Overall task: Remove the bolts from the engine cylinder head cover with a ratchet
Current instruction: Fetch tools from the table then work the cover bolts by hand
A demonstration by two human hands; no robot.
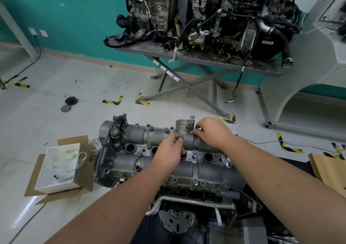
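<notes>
No legible writing. Grey cast cylinder head cover (168, 161) sat mid-frame, several bolt holes empty. My left grip (169, 154) curled on it, contents unclear; right grip (213, 131) pinched a small bolt (197, 128).

Bright, sharp, wide-angle edge distortion

grey cylinder head cover (168, 161) lying level, bolt (192, 116) standing raised

Auto repair w/shop: engine (206, 15) on steel stand (187, 56), hazard-tape floor marks (114, 100), tiled floor.
</notes>
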